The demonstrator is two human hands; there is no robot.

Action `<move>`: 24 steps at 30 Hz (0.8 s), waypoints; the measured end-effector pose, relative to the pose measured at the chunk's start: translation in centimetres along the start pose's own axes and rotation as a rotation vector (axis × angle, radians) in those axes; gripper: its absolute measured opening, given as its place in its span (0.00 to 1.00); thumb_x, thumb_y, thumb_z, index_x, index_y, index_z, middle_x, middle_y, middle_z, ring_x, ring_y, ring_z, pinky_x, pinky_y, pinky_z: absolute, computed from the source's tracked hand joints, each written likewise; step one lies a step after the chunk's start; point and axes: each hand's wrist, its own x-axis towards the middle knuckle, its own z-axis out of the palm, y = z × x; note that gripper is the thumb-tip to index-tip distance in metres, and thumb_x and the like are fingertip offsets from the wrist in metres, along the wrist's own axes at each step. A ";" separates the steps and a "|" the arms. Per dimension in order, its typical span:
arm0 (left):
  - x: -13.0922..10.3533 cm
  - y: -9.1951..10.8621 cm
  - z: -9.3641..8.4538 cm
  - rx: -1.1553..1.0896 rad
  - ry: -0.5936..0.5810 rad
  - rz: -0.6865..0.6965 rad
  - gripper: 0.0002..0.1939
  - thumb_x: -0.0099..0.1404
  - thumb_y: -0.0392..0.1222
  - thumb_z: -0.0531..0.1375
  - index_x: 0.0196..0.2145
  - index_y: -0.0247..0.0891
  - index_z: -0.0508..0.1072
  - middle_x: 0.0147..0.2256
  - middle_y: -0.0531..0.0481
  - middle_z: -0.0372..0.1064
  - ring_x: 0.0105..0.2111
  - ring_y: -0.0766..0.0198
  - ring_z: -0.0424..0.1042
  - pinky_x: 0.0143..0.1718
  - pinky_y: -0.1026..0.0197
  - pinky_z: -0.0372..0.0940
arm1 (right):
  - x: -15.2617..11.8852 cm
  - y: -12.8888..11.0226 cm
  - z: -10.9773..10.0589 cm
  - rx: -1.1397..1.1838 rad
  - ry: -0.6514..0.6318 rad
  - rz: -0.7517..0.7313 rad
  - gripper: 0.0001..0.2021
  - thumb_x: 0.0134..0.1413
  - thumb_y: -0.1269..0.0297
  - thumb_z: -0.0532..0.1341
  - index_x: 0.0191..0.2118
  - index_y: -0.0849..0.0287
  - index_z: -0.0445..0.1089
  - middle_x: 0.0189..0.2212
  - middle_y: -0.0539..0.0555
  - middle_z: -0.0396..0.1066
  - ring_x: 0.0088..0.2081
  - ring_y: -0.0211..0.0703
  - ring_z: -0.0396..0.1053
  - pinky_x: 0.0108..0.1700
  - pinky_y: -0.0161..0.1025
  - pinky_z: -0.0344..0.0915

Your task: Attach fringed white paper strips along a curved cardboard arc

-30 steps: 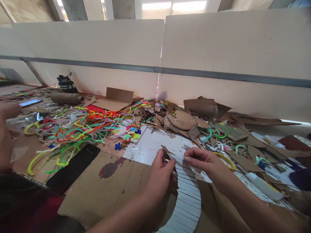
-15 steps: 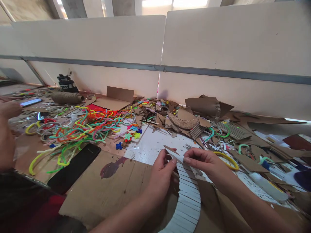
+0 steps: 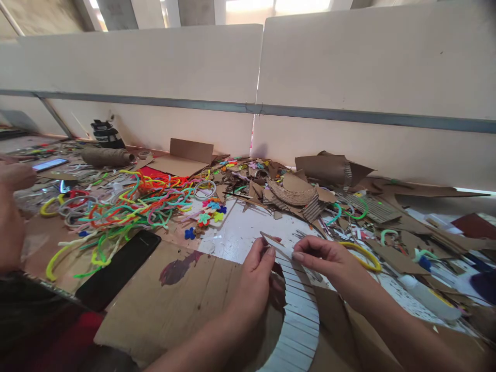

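Observation:
A curved white strip point(image 3: 296, 320) with many crosswise slits rises from the bottom edge to my two hands. My left hand point(image 3: 258, 276) pinches its upper end from the left, with the thumb on the strip. From the right, my right hand point(image 3: 320, 256) has thumb and fingertips closed on the same end. The strip's pointed tip sticks out above my left thumb. Beneath my hands lies a brown cardboard sheet point(image 3: 182, 299) with a dark purple stain.
Colourful pipe cleaners point(image 3: 135, 204) are heaped at the left beside a black phone-like slab point(image 3: 120, 268). Cardboard scraps point(image 3: 292, 194) pile up beyond my hands. A yellow ring point(image 3: 360, 256) and a glue bottle point(image 3: 430, 299) lie right. Another person's hand point(image 3: 15, 173) is far left.
My left thumb has drawn back slightly to the left along the strip's end. My right hand stays nearly where it was, still pinching.

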 end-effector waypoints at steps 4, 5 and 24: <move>0.1 0.0 -0.3 -0.003 -0.017 -0.015 0.19 0.68 0.58 0.60 0.51 0.47 0.69 0.25 0.58 0.62 0.18 0.68 0.63 0.16 0.68 0.59 | 0.0 0.1 0.0 -0.046 0.019 -0.021 0.13 0.50 0.51 0.67 0.30 0.56 0.74 0.27 0.50 0.68 0.33 0.45 0.64 0.38 0.41 0.60; 0.1 -0.1 -0.3 -0.003 -0.022 -0.023 0.20 0.67 0.58 0.60 0.51 0.47 0.69 0.25 0.58 0.63 0.18 0.68 0.63 0.16 0.67 0.59 | 0.1 0.1 0.0 -0.054 0.021 -0.024 0.13 0.50 0.51 0.66 0.30 0.56 0.74 0.27 0.50 0.68 0.33 0.46 0.64 0.38 0.41 0.60; 0.5 -0.6 -0.8 0.019 0.059 0.007 0.23 0.63 0.62 0.64 0.47 0.43 0.72 0.26 0.55 0.66 0.23 0.66 0.64 0.24 0.65 0.58 | 0.1 0.0 0.0 -0.054 0.020 -0.036 0.13 0.51 0.51 0.66 0.30 0.56 0.74 0.27 0.50 0.70 0.33 0.46 0.65 0.37 0.41 0.61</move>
